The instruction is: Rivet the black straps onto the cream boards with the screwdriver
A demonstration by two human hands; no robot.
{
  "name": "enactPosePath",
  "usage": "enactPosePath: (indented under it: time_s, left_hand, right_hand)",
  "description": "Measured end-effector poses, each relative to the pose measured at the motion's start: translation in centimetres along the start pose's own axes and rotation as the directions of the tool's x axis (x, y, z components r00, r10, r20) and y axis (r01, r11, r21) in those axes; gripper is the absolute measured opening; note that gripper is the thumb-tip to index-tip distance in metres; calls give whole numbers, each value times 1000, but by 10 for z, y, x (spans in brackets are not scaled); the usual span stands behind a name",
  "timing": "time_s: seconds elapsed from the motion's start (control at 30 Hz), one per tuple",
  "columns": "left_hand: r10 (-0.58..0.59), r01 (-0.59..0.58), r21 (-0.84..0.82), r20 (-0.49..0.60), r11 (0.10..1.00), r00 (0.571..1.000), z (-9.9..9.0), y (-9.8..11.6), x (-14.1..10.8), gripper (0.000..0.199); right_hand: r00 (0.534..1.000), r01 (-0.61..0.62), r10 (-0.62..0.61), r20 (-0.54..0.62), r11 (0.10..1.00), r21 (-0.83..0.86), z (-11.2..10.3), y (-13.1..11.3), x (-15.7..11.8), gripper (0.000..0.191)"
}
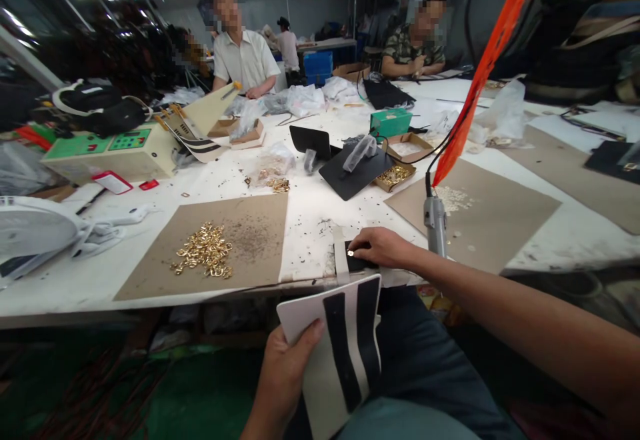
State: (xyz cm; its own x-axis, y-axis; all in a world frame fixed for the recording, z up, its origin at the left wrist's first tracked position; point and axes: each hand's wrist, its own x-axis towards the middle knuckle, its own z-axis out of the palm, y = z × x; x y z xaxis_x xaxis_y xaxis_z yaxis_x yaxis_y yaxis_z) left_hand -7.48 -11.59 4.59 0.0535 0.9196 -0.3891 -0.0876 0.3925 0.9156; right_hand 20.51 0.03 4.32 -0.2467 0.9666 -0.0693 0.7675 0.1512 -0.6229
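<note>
My left hand [290, 363] grips a flat white panel with two black stripes [307, 353] by its left side, the thumb on top, below the table edge and over my lap. At the table's front edge, my right hand [383, 247] rests over a small black pad [357, 263]. Its curled fingertips are on a small gold metal piece [350, 253]; part of that piece is hidden by the fingers. Left of the hands, a pile of gold clasps [205, 251] lies on a brown sheet [155, 270]. A grey electric screwdriver [436, 220] hangs just beyond my right wrist.
Small white pieces [453, 199] lie on the right brown sheet [525, 217]. Black panels [350, 172], an open box of gold parts [395, 177] and a green box [390, 122] stand further back. A machine [105, 153] and a white fan [37, 230] occupy the left. Co-workers sit opposite.
</note>
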Motion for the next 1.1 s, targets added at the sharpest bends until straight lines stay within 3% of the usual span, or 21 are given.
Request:
enactPosePath:
  time_s: [0.07,0.13,0.2,0.27,0.37,0.5,0.6,0.77,0.9,1.0,1.1]
  left_hand:
    - [-3,3,5,22,1000,1000,4,4,1,52]
    - [-21,22,-12,38,1000,999,6,5,2,54]
    - [-49,52,-43,56,998,997,8,4,6,55]
    - [-75,80,-83,63,993,995,13,5,11,55]
    - [-118,129,-129,90,983,989,26,10,21,53]
    - [-167,187,-114,163,976,972,46,18,31,53]
    - [-161,166,-13,178,986,971,50,17,35,50]
    - [-99,-4,300,329,954,939,40,7,38,41]
    - [-43,-89,400,309,912,950,45,8,46,35]
    - [85,-203,477,257,855,963,58,23,62,33]
    - [178,-275,602,216,750,960,70,39,87,32]
  right_hand:
    - [997,13,-4,-81,994,109,-2,3,-10,28]
    - [984,-32,74,-162,968,248,0,5,-26,30]
    - [970,-84,175,-171,895,439,4,4,-46,33]
    - [970,-85,212,-122,761,643,8,-1,-66,43]
    - [987,-52,153,-45,576,816,16,-13,-84,52]
    - [967,-224,219,129,496,839,25,-27,-87,47]
    - [938,-295,307,164,451,842,34,-31,-85,47]
    - [963,-228,251,99,556,800,53,-29,-105,34]
    - [958,-193,287,18,595,780,56,-33,-112,35]
    - [935,-156,333,-123,697,700,43,-33,-95,36]
    - [903,-256,395,-171,813,524,27,-27,-67,31]
